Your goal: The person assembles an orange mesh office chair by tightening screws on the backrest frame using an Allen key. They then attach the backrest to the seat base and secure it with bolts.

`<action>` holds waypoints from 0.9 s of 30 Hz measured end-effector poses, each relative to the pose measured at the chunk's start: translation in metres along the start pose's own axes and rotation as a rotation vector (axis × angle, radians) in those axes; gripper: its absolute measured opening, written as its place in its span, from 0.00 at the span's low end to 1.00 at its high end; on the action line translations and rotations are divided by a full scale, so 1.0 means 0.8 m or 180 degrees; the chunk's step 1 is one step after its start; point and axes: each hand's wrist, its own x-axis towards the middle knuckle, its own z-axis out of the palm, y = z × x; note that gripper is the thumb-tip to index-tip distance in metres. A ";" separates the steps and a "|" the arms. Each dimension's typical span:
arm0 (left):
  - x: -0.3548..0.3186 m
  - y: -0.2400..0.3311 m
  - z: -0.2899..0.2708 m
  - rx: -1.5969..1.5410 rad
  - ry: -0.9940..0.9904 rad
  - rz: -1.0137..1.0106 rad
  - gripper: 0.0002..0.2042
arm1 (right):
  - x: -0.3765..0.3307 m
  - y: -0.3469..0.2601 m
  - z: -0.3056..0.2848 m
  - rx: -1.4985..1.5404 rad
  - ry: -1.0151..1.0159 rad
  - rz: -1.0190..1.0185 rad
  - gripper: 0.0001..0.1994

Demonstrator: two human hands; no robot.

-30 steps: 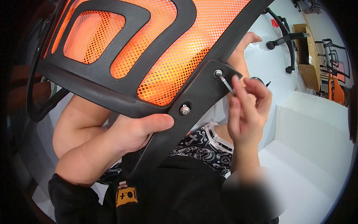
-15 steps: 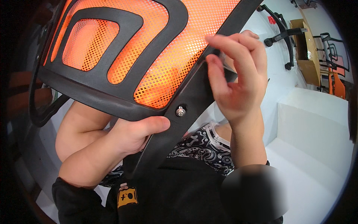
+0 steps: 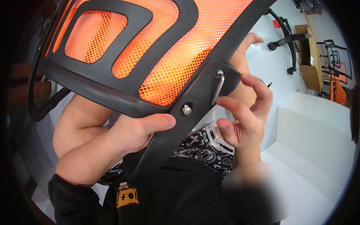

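An office chair backrest [image 3: 131,98] with orange mesh and a black plastic frame lies tilted across my lap. My left hand [image 3: 131,133] grips the black bar [image 3: 159,144] at its lower corner, thumb on top and fingers hidden beneath. A silver bolt with a washer [image 3: 186,110] sits partly out of its hole in the bar. Farther up, an L-shaped hex key [image 3: 219,90] stands with one end at a second bolt [image 3: 218,73]. My right hand [image 3: 247,122] is open beside it, thumb apart, the index fingertip at the key's free end.
A black wheeled chair base [image 3: 287,39] lies on the floor at the far right, near an open cardboard box [image 3: 309,63]. Beyond are other chairs, one with an orange part [image 3: 339,90]. A white box-like block [image 3: 311,116] stands right of my arm. A black loop-shaped armrest [image 3: 33,86] is at left.
My right hand has moved down from the upper bolt, uncovering the hex key, and its fingers have spread. The backrest has shifted slightly right in view. My left hand keeps its hold.
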 end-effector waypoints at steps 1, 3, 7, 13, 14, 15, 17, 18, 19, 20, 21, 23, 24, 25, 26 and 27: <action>-0.002 0.006 0.004 0.0017 0.0015 -0.0061 0.35 | 0.007 0.000 0.003 0.0072 0.0025 -0.0036 0.21; -0.003 0.011 0.008 0.0029 0.0038 -0.0118 0.35 | 0.019 0.005 0.005 0.0137 0.0001 -0.0133 0.21; -0.001 0.004 0.004 -0.0035 0.0017 -0.0047 0.35 | 0.035 0.009 -0.005 0.0211 -0.0275 -0.0294 0.19; -0.001 -0.001 0.000 -0.0046 -0.0027 0.0053 0.35 | 0.040 0.021 -0.005 0.0102 -0.0678 -0.0586 0.16; 0.000 -0.001 0.001 -0.0028 -0.0050 0.0065 0.35 | 0.042 0.021 -0.007 0.0127 -0.0603 -0.0618 0.16; 0.000 0.000 0.002 -0.0028 -0.0053 0.0045 0.35 | 0.045 0.021 -0.008 0.0159 -0.0531 -0.0656 0.16; 0.001 0.001 0.002 -0.0024 -0.0053 0.0007 0.36 | 0.053 0.019 -0.001 0.0258 -0.0355 -0.0619 0.15; 0.000 0.002 0.003 -0.0023 -0.0049 -0.0040 0.36 | 0.058 0.018 0.004 0.0283 -0.0262 -0.0592 0.14; -0.001 0.004 0.004 -0.0021 -0.0045 -0.0088 0.36 | 0.062 0.013 0.012 0.0249 -0.0164 -0.0540 0.13; -0.001 0.005 0.004 -0.0023 -0.0039 -0.0139 0.36 | 0.069 0.012 0.020 0.0225 0.0006 -0.0434 0.12; -0.001 0.004 0.004 0.0012 -0.0009 -0.0115 0.36 | 0.074 0.010 0.027 0.0205 0.0179 -0.0323 0.11; -0.001 0.003 0.004 0.0071 0.0051 -0.0069 0.37 | 0.085 0.007 0.035 0.0308 0.0455 -0.0040 0.09; 0.000 0.004 0.004 0.0092 0.0030 -0.0082 0.37 | 0.089 0.008 0.035 0.0424 0.0559 0.0132 0.09; 0.001 0.005 0.004 0.0112 0.0006 -0.0093 0.37 | 0.084 0.015 0.031 0.0332 0.0592 0.0109 0.09; 0.001 0.005 0.004 0.0129 -0.0004 -0.0091 0.37 | 0.080 0.022 0.028 0.0250 0.0624 0.0083 0.10; 0.000 0.004 0.004 0.0110 0.0009 -0.0058 0.36 | 0.072 0.025 0.020 0.0294 0.0575 0.0199 0.09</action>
